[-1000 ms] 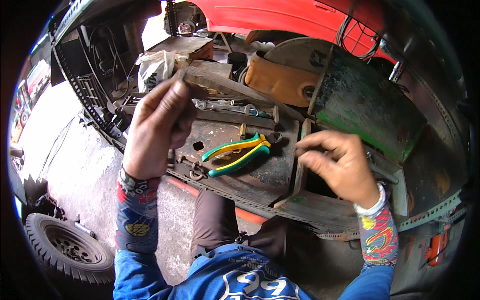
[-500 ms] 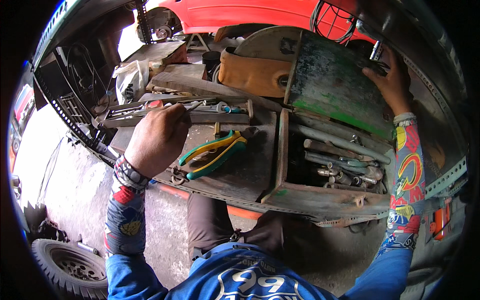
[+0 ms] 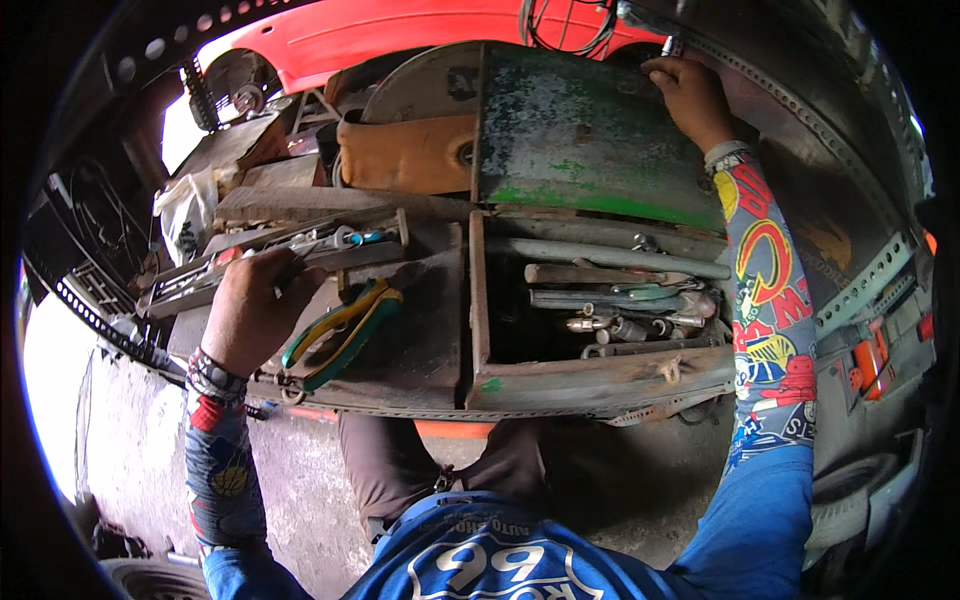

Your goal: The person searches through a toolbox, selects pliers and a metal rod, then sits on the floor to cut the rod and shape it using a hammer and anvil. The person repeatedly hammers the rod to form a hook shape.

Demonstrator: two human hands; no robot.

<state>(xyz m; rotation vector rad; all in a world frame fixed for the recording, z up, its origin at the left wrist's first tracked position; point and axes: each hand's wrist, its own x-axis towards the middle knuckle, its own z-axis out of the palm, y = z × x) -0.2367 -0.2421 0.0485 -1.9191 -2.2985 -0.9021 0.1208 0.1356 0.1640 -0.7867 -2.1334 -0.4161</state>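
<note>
My left hand (image 3: 252,312) is closed over the near side of a narrow tool tray (image 3: 385,252). What its curled fingers grip is hidden. Wrenches (image 3: 325,240) lie in that tray. Beside the hand, pliers (image 3: 345,332) with yellow and green handles rest on the dark bench top. My right hand (image 3: 692,100) reaches up to the far right corner of a raised green lid (image 3: 590,130), fingers bent together. A shiny metal piece (image 3: 672,46) shows just beyond those fingertips; whether I hold it or the lid, I cannot make out.
Below the lid, an open wooden box (image 3: 600,385) contains several sockets (image 3: 628,330), a hammer-like handle and a long pipe (image 3: 610,257). Behind stand a tan curved panel (image 3: 410,155) and a red car (image 3: 400,35). A perforated metal frame (image 3: 780,90) runs along the right.
The whole view has shifted, moving the bench leftward in the picture. My right hand's fingers, spread before, are now drawn together at the lid's corner. My left hand stays over the tray.
</note>
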